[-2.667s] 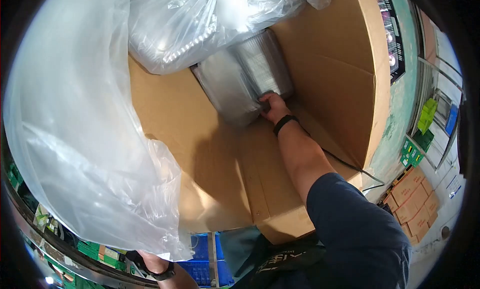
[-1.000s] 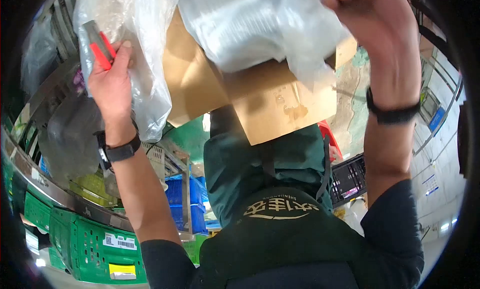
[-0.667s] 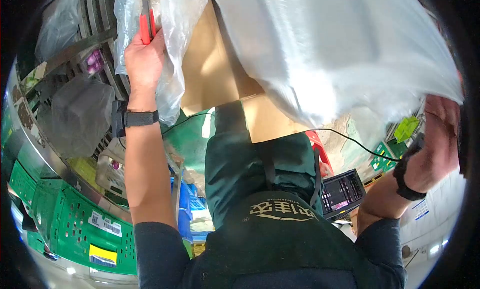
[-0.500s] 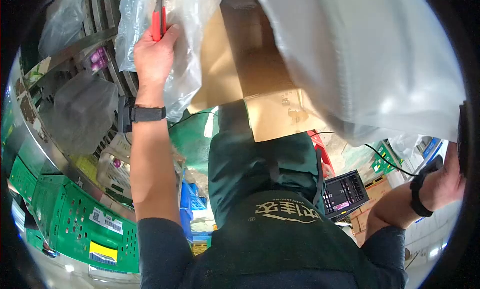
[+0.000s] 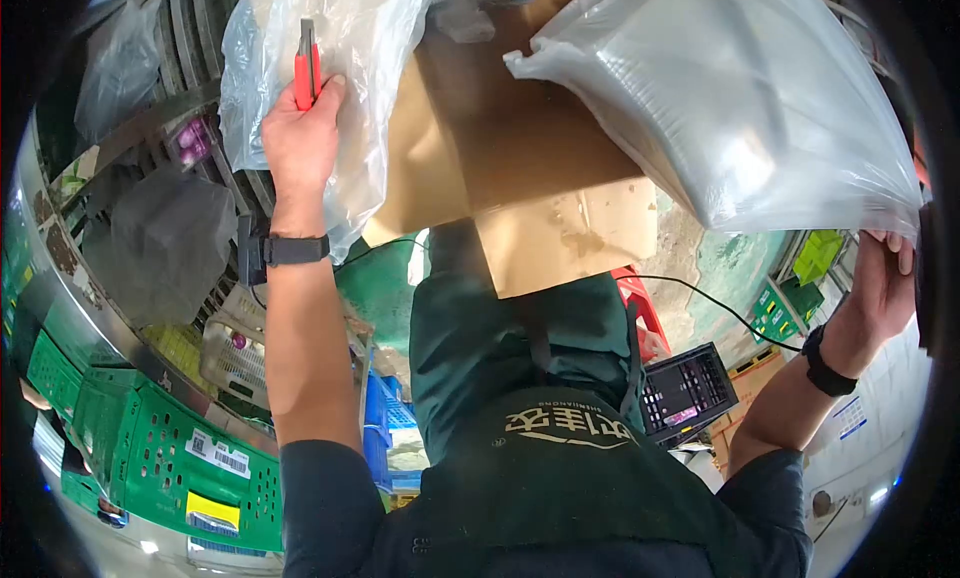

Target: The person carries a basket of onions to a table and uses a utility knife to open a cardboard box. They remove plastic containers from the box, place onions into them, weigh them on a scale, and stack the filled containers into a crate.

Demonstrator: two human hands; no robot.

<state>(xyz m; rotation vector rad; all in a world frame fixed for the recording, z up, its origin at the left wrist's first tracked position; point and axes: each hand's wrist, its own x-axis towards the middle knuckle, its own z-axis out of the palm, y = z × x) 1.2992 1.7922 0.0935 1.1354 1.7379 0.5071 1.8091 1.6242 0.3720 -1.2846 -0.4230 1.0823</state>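
Note:
My left hand (image 5: 300, 143) is closed around a red box cutter (image 5: 307, 76), its dark tip pointing up, and rests against a clear plastic bag (image 5: 365, 108). At the right edge, my right hand (image 5: 888, 278) grips the lower corner of a large translucent plastic bag (image 5: 740, 118). An open cardboard box (image 5: 560, 228) lies between the hands, its flaps spread toward my body. Inside or behind it, at the top, are clear plastic packs (image 5: 480, 0). Whether the large bag holds anything is hard to tell.
Green crates (image 5: 190, 458) stand at the lower left beside a metal rack (image 5: 195, 38) with purple items (image 5: 190, 140). A black crate (image 5: 690, 393), a red crate (image 5: 645, 313) and blue crates (image 5: 375, 418) are below the box. A black cable (image 5: 700, 290) crosses the right side.
The large bag has moved up and right, uncovering more of the box and the plastic packs. My right hand's fingers now show at its corner. My left hand has shifted slightly down.

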